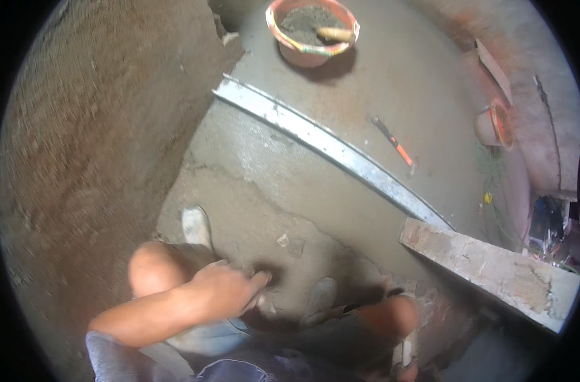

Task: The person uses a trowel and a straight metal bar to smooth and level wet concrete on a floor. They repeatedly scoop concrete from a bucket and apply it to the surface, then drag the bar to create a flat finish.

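Observation:
My left hand (236,286) is low in the centre, beside my bent knee (150,264) and above rough grey concrete (226,191). Its fingers are curled and slightly blurred; whatever they hold is too unclear to name. My right hand (406,370) shows partly at the lower edge, below my other knee, closed around a pale upright bar or handle (404,347). My pale boots (196,223) rest on the concrete, with small broken lumps (290,245) between and ahead of them.
A metal channel (303,137) lies diagonally ahead, with an orange-handled hammer (398,143) beyond. A tub of mortar (303,54) holding a wooden-handled tool stands behind. A rough wall (92,127) rises left; a crusted beam (487,270), another bucket (490,127) and hose (497,165) are right.

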A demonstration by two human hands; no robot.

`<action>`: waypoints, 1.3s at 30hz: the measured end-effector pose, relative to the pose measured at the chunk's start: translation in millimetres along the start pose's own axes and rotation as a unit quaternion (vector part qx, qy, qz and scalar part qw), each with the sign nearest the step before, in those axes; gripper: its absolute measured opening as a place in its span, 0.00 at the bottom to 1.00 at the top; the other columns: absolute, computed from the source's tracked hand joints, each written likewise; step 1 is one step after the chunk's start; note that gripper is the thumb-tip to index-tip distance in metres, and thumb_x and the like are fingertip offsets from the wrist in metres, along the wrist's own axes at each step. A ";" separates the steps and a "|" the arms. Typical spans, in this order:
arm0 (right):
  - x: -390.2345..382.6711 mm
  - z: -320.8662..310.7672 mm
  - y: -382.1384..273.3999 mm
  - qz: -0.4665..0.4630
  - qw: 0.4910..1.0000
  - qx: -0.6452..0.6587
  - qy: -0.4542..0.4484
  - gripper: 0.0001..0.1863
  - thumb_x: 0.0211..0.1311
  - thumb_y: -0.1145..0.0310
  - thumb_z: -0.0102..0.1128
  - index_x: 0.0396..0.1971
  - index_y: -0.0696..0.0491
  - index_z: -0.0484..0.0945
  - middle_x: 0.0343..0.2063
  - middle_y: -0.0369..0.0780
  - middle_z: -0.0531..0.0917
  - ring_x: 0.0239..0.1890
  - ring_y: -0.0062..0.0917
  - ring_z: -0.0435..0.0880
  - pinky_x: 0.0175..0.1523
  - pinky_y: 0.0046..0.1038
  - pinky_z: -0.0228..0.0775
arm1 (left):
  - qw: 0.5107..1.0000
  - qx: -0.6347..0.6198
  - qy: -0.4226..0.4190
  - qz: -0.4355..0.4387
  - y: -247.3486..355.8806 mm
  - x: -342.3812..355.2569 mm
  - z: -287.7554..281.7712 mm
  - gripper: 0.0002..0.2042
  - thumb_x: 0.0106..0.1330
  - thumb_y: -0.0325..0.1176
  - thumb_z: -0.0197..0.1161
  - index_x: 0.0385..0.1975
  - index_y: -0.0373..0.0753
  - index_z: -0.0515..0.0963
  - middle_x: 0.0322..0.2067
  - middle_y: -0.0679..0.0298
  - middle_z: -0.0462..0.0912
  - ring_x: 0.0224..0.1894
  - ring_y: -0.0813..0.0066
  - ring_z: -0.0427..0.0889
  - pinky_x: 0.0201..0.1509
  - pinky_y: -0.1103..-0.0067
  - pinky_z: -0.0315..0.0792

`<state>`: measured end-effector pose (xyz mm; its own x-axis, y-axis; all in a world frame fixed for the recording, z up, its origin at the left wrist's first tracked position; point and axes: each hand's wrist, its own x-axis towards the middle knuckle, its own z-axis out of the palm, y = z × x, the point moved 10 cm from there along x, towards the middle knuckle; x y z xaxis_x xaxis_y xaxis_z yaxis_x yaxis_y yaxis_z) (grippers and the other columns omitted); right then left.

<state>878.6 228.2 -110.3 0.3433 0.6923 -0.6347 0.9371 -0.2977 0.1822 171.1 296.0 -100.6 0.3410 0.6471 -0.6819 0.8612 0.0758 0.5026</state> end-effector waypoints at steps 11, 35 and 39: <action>-164.0 -129.9 -252.6 0.042 0.998 0.040 0.013 0.27 0.57 0.59 0.73 0.49 0.61 0.75 0.41 0.57 0.84 0.47 0.52 0.84 0.50 0.45 0.77 | 0.953 -0.160 0.240 -0.098 -87.0 -94.7 -121.6 0.17 0.72 0.39 0.56 0.57 0.42 0.77 0.51 0.51 0.83 0.55 0.49 0.80 0.60 0.60 0.71; 394.4 -539.2 -970.2 -0.414 0.905 0.102 -0.002 0.36 0.60 0.64 0.67 0.66 0.60 0.65 0.59 0.56 0.75 0.63 0.49 0.74 0.68 0.43 0.64 | 0.919 -0.330 0.068 -0.206 -148.0 103.1 -251.9 0.25 0.77 0.53 0.50 0.63 0.40 0.72 0.56 0.50 0.81 0.55 0.52 0.82 0.59 0.63 0.75; 536.6 -466.5 -1007.5 -0.459 0.885 -0.077 -0.022 0.39 0.62 0.62 0.65 0.69 0.61 0.61 0.65 0.56 0.71 0.68 0.49 0.69 0.72 0.44 0.58 | 0.544 -0.646 0.164 -0.510 -167.0 219.8 -264.4 0.47 0.65 0.59 0.64 0.75 0.35 0.54 0.69 0.43 0.65 0.70 0.52 0.67 0.71 0.65 0.64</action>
<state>148.0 1206.3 -284.1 -0.5662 0.5682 -0.5971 0.8186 0.4723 -0.3268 2.5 626.1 -194.0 -0.3331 -0.1465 -0.9314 -0.5168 0.8546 0.0504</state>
